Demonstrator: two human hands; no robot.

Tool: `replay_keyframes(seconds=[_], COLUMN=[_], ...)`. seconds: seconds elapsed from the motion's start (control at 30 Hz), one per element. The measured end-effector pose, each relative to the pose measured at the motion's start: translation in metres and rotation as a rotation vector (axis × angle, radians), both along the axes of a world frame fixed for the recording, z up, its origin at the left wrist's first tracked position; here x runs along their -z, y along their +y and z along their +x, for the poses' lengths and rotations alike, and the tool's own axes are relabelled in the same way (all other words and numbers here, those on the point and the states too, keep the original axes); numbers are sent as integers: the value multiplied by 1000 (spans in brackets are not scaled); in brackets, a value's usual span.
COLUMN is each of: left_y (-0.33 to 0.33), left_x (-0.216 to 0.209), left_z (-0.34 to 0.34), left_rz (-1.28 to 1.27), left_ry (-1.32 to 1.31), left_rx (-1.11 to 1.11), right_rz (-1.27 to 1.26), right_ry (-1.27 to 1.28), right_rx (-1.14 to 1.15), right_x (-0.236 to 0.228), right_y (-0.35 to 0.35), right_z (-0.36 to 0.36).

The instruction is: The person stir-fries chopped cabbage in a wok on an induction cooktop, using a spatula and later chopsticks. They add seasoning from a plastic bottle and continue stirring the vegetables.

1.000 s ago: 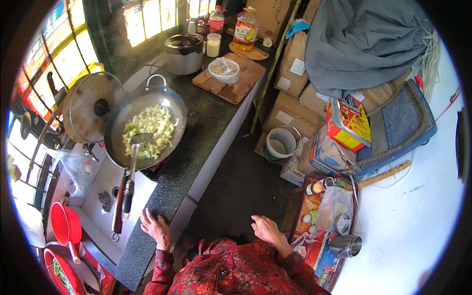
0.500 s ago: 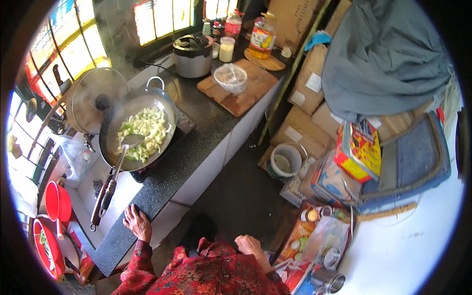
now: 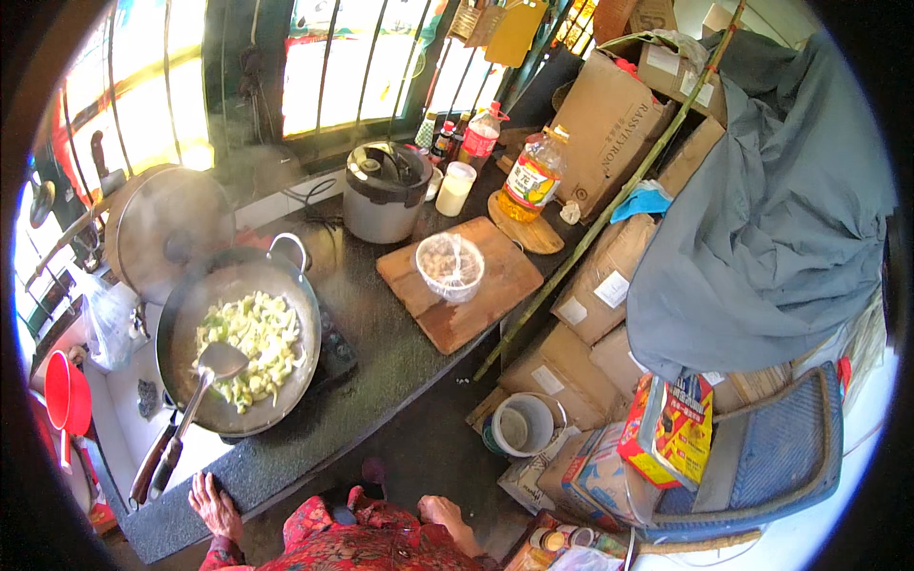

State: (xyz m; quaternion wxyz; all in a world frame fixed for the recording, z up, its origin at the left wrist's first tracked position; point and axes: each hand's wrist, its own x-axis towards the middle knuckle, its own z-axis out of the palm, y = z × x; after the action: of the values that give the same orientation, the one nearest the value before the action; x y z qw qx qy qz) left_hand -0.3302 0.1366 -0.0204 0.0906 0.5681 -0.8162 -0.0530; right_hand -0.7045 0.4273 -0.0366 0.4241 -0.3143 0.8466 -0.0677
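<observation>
- The silver metal spatula with a dark handle [image 3: 194, 404] lies in the round grey metal wok [image 3: 177, 328], blade on the pale green chopped food [image 3: 252, 333].
- Its long axis slants from the blade toward the person's near left; the grip end lies just left of the left hand [image 3: 215, 506], apart from it.
- That hand, nearer, rests empty on the black speckled stone desk [image 3: 381, 385], fingers somewhat spread.
- The right hand [image 3: 446, 519] is well apart; its finger state I cannot tell.

Here's the cooker [image 3: 384, 211], squat and grey, a jar [image 3: 455, 193] near it, and there's the oil bottle [image 3: 531, 179], upright on a small board [image 3: 545, 238]! A wrapped bowl [image 3: 449, 268] sits on the chopping board [image 3: 506, 278], while to the right a bucket [image 3: 521, 415] stands by cartons [image 3: 554, 364] and a grey sheet [image 3: 762, 228] lies in folds.
</observation>
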Motion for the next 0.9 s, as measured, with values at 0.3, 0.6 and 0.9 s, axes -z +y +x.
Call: replay_keyframes(seconds=[0.3,0.6,0.9], left_y=[-10,3,57], left_x=[6,-11,-11], left_z=[4,-17,-154], left_rz=[-470,-571,-468], left_ry=[-58,-122,40], left_rx=[109,29,-141], right_rz=[-119,-343,-655], right_ry=[329,765,769], right_rx=[229,385,155], right_x=[-39,-121,-154], right_y=[-31,-86,-178], right_z=[-130,-308,-457])
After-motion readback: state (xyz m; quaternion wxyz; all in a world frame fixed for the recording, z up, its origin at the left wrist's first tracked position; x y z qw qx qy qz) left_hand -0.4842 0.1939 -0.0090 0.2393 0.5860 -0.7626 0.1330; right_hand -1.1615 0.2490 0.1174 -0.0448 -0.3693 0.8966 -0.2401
